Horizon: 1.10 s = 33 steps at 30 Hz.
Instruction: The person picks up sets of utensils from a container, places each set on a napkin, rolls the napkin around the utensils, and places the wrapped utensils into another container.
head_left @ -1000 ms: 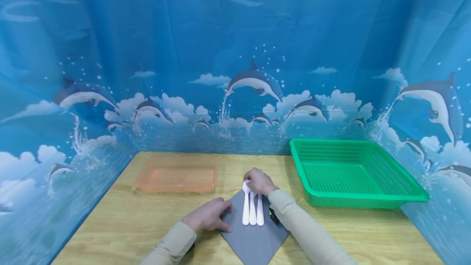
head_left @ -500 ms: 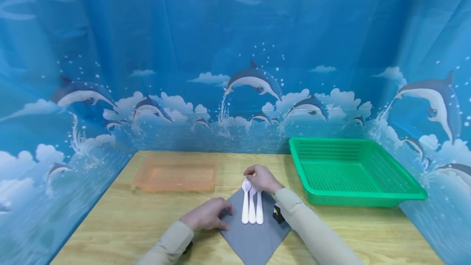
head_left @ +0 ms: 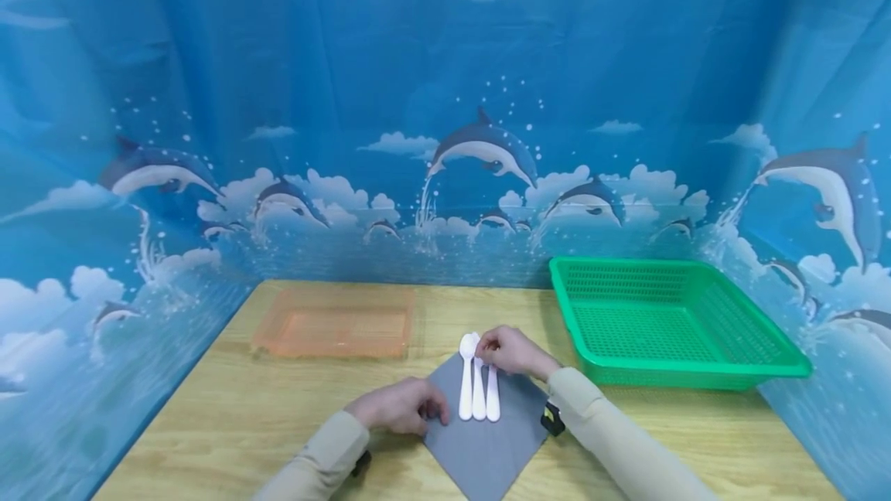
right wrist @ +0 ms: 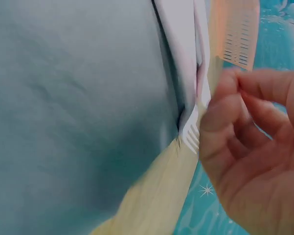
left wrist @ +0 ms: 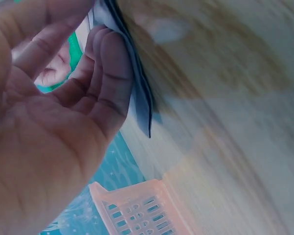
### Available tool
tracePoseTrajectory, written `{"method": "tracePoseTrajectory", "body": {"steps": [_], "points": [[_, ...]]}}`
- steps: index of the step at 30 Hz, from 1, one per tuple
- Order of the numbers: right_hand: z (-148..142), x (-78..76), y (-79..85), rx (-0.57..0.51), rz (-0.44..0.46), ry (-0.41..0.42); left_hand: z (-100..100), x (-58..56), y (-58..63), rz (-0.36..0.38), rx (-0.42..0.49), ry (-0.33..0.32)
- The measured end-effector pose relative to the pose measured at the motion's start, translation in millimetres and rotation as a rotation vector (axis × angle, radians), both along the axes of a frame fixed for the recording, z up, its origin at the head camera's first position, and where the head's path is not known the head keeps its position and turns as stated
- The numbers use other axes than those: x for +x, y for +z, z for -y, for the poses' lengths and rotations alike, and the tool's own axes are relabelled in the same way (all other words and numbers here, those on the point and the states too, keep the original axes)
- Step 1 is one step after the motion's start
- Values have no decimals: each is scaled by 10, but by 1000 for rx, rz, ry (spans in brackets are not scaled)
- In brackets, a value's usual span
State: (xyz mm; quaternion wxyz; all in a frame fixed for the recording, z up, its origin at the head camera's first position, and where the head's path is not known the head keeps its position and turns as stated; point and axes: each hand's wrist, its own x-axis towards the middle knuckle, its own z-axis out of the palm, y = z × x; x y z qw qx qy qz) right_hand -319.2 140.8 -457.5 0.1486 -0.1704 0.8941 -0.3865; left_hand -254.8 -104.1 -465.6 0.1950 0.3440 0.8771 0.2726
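Observation:
On a grey folded cloth (head_left: 480, 454), turned like a diamond, three white plastic utensils lie side by side. The left one is a spoon (head_left: 465, 377). The middle utensil (head_left: 478, 400) has its upper part partly behind my fingers. A fork (right wrist: 191, 131) shows its tines in the right wrist view. My right hand (head_left: 513, 350) has curled fingers at the utensils' upper ends; whether they pinch one is unclear. My left hand (head_left: 404, 406) rests at the cloth's left edge, fingers loosely bent against it, as the left wrist view also shows.
A translucent orange basket (head_left: 337, 352) stands at the table's back left. A large green basket (head_left: 696, 372) stands at the back right. A blue dolphin-print curtain (head_left: 445, 60) hangs behind the wooden table (head_left: 230, 408).
My right hand has moved right and slightly toward me, from the spoon's bowl to the middle utensil's upper end, uncovering the spoon. My left hand has shifted slightly right along the cloth's edge.

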Motion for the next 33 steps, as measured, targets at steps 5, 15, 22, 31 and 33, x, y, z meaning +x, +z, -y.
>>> {"method": "tracePoseTrajectory", "body": {"steps": [5,15,22,31,33], "points": [[-140,151,-3,-13,112,98,-26,27,-5,-8,-11,-11],[-363,325,-67,64,143,241,-77,84,37,-58,-85,-32],[-413,336,-67,84,146,271,-90,66,23,-70,-90,-47],[-463,409,-37,182,91,371,-119,97,46,-100,-132,-64],[-469,430,-41,204,66,379,-124,112,60,-110,-157,-53]]}}
